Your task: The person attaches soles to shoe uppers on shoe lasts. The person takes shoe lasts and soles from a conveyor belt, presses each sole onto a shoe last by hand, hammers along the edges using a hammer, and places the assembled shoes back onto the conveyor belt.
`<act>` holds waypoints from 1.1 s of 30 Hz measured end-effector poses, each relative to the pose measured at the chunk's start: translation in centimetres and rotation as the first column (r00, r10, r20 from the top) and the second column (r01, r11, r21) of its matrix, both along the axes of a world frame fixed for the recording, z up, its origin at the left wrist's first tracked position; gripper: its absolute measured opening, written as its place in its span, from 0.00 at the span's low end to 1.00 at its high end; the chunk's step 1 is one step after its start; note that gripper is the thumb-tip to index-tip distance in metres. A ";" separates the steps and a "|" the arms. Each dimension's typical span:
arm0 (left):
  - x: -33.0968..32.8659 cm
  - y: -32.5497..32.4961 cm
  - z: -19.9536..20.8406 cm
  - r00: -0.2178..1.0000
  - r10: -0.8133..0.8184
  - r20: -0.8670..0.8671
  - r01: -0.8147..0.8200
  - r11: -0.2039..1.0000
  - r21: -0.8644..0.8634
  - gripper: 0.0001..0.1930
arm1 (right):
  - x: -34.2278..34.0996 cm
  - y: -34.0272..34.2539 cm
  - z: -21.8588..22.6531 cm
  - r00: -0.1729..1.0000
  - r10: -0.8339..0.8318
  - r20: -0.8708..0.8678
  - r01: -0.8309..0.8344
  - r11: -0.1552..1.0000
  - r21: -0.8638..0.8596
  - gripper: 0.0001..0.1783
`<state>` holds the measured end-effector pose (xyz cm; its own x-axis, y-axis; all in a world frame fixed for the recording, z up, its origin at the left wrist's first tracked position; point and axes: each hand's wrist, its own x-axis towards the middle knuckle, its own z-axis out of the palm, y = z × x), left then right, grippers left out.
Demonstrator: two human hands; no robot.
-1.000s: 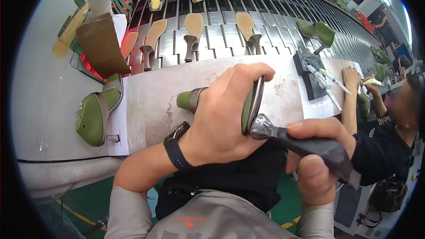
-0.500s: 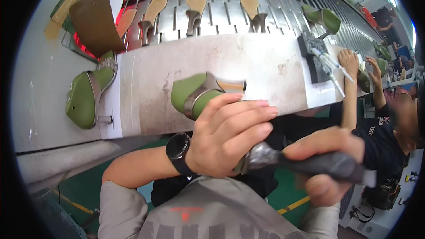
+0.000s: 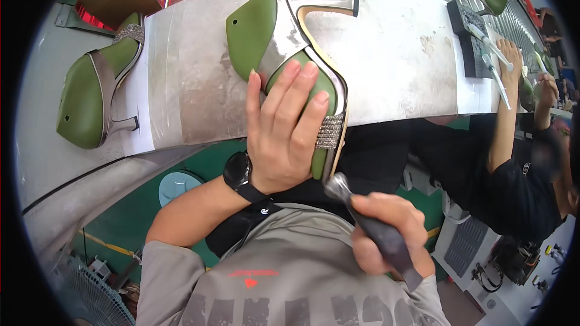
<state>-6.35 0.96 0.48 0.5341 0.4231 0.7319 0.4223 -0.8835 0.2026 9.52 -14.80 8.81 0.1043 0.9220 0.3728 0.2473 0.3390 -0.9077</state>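
Okay, shoe [image 3: 325,78] is sitting heel-end over the surface [image 3: 399,54], toe poking out past the near edge toward the wearer. Can't tell if it's resting there or being held just above. Left hand [image 3: 281,145] is grasping it, fingers spreading across the green side; thumb isn't showing. Right grip, i.e. right hand [image 3: 396,223], is clenching the hammer [image 3: 377,233] by its handle, head tilting at the toe end of the sole. Touching or just beside, can't tell.

Risks, as I'm reading them:
- Toe is overhanging with no support showing under it. A knock there could be tipping the shoe if the left grip is loosening.
- Sole edge is looking narrow, head is looking rounded. A skewed hit could be glancing off and scuffing the green or the sparkly strap [image 3: 330,133].
- Fingers are lying near that edge, thumb's spot unknown. An overshoot could be catching skin.
- Slim heel [image 3: 329,6] is jutting sideways. Any roll could be scraping its tip on the surface.

Second shoe [image 3: 90,90] is standing well apart at left; block [image 3: 474,39] and co-worker's hand [image 3: 510,57] are well clear at right, so I'm rating collisions low.
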 end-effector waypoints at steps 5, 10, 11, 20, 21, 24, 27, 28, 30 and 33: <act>0.2 -0.3 -0.2 0.999 0.009 0.033 -0.009 1.000 0.002 0.34 | 0.3 1.4 1.3 0.995 -0.055 0.084 0.062 0.995 -0.078 0.24; 0.8 -1.0 0.3 0.993 0.054 0.103 -0.040 0.990 -0.135 0.18 | 1.8 4.1 3.6 0.992 -0.063 0.107 0.086 0.970 -0.226 0.23; 0.8 -0.9 0.4 0.992 0.057 0.109 -0.041 0.989 -0.143 0.18 | 2.3 4.2 4.0 0.992 -0.061 0.113 0.086 0.968 -0.234 0.23; 0.8 -1.2 -0.4 0.993 0.046 0.109 -0.029 0.988 -0.152 0.18 | 5.2 10.0 7.2 0.975 -0.204 -0.092 0.093 0.742 -0.664 0.19; 0.8 -1.3 -0.5 0.994 0.032 0.101 -0.016 0.988 -0.154 0.18 | 5.7 10.6 7.4 0.972 -0.209 -0.106 0.070 0.688 -0.723 0.20; 1.1 -1.3 -0.4 0.992 0.033 0.122 -0.012 0.986 -0.166 0.17 | 6.9 13.9 7.4 0.977 -0.168 -0.130 0.001 0.614 -0.790 0.22; 1.4 -1.5 -0.4 0.988 0.048 0.150 -0.020 0.984 -0.178 0.16 | 7.1 17.3 7.4 0.996 -0.086 -0.028 0.024 0.551 -0.834 0.30; 1.3 -1.5 -0.4 0.988 0.049 0.145 -0.025 0.985 -0.168 0.16 | 7.1 18.1 7.4 0.997 -0.066 -0.044 -0.001 0.541 -0.841 0.29; 1.1 -1.5 -0.5 0.989 0.057 0.139 -0.035 0.986 -0.160 0.16 | 6.8 18.8 7.1 0.997 -0.040 -0.059 -0.029 0.529 -0.848 0.28; 0.7 -1.6 -0.5 0.989 0.048 0.140 -0.025 0.986 -0.163 0.16 | 5.9 19.1 6.3 0.995 -0.072 -0.071 -0.018 0.568 -0.823 0.28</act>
<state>-5.61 -0.63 -0.06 0.4110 0.5582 0.7207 0.4101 -0.8193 0.4007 15.38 4.27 15.09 0.1248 0.8215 -0.5563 0.1496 -0.5699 -0.8080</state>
